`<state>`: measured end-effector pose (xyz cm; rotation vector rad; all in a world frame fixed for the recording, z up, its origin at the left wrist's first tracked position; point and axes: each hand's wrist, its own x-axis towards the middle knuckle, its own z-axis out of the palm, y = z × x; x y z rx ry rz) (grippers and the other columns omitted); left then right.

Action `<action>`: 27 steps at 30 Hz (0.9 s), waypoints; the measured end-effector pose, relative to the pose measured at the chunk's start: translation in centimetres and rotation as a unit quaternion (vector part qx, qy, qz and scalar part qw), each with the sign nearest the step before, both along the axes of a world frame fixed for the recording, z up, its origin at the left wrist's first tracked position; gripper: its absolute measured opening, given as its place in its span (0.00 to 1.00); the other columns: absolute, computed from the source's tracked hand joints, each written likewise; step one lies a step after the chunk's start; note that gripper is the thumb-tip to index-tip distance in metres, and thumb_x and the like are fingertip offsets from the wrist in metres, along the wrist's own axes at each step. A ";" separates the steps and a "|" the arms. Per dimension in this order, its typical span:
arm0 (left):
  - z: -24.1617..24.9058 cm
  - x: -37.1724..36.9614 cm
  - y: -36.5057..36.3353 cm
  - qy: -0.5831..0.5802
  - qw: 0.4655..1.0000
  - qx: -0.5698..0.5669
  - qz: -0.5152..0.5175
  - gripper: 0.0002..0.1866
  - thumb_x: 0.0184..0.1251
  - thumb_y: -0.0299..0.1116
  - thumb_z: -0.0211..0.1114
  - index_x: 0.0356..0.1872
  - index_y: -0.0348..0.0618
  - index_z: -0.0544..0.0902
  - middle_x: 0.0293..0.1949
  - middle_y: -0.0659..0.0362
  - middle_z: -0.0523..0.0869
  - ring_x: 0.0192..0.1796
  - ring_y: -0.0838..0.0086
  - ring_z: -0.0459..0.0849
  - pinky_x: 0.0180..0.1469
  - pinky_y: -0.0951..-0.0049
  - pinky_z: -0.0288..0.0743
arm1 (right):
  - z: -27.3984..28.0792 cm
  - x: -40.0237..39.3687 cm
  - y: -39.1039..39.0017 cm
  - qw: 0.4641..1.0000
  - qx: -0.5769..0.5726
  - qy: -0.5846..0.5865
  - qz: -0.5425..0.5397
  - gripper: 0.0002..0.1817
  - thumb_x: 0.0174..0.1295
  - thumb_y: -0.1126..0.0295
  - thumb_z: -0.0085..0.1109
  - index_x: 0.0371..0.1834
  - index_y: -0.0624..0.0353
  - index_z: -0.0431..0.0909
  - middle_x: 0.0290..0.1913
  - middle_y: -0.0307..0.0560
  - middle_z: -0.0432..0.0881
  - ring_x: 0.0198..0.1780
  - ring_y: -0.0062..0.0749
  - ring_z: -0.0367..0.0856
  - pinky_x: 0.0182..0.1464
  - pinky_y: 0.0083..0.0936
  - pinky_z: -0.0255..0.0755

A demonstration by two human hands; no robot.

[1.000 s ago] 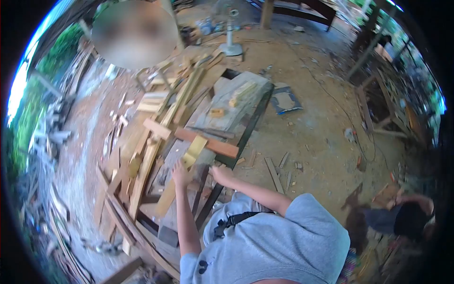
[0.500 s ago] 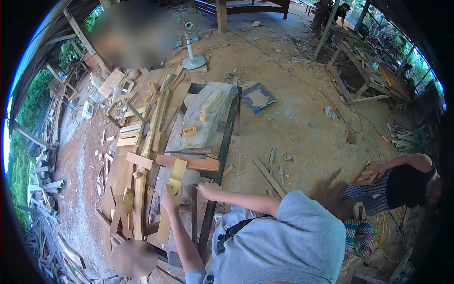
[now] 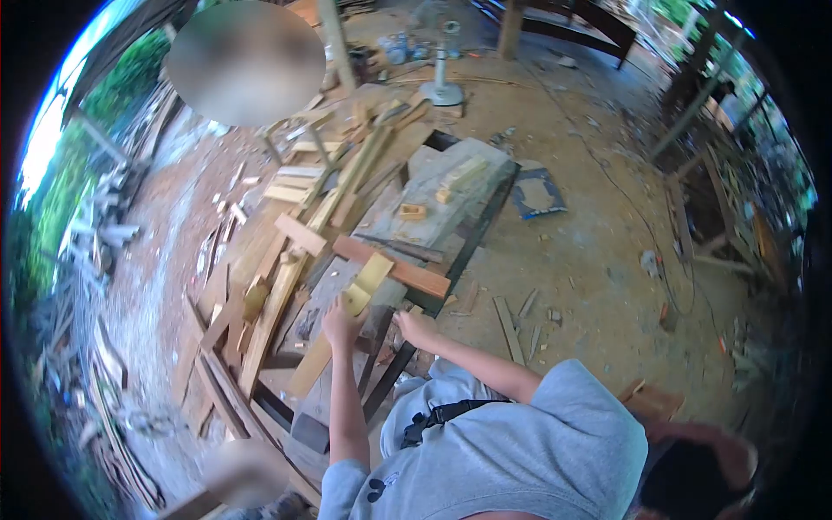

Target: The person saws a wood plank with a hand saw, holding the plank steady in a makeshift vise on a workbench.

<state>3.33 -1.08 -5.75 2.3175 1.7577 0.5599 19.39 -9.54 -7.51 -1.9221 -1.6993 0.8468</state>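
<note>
A pale yellow wooden board (image 3: 310, 369) lies along the worn workbench (image 3: 438, 186), with a yellowish curved piece (image 3: 371, 276) at its upper end. My left hand (image 3: 339, 326) is closed at the lower edge of that curved piece, its fingertips partly hidden. To the right, my right hand (image 3: 418, 330) is closed near the bench edge, around something too small to make out. Just beyond both hands, a reddish-brown board (image 3: 416, 275) lies crosswise, partly behind the curved piece.
Long planks (image 3: 290, 295) lie left of the bench. A small wooden block (image 3: 412, 211) sits farther up it. A fan (image 3: 441, 91) stands beyond, and a flat bag (image 3: 538, 192) lies on the ground at right. Another person (image 3: 698, 477) is at lower right.
The view has swung left, shifting the bench and hands rightward in the picture. The other person now appears lower and closer to me. Both my hands stay closed by the curved piece and bench edge.
</note>
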 end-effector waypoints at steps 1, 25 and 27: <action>-0.1 -0.1 0.0 0.009 1.000 -0.014 -0.010 0.26 0.42 0.50 0.64 0.40 0.43 0.72 0.36 0.54 0.78 0.40 0.59 0.78 0.39 0.62 0.71 | -0.4 0.0 0.0 1.000 -0.020 0.004 -0.008 0.21 0.64 0.57 0.36 0.31 0.66 0.71 0.28 0.63 0.77 0.33 0.57 0.76 0.34 0.47 0.68; 4.2 0.6 -8.1 0.100 0.995 0.023 0.005 0.50 0.29 0.48 0.70 0.61 0.44 0.59 0.49 0.50 0.70 0.54 0.56 0.65 0.59 0.51 0.50 | 2.2 1.0 -3.0 0.997 0.016 -0.072 0.015 0.07 0.52 0.71 0.45 0.29 0.63 0.69 0.19 0.54 0.75 0.22 0.49 0.78 0.23 0.43 0.71; 3.5 -0.1 -7.4 0.093 0.995 0.006 -0.017 0.52 0.27 0.49 0.71 0.61 0.44 0.58 0.49 0.50 0.70 0.54 0.56 0.65 0.59 0.52 0.51 | 2.7 1.0 -3.1 0.998 -0.020 -0.054 0.012 0.07 0.52 0.72 0.45 0.29 0.64 0.70 0.20 0.56 0.75 0.24 0.49 0.78 0.24 0.43 0.71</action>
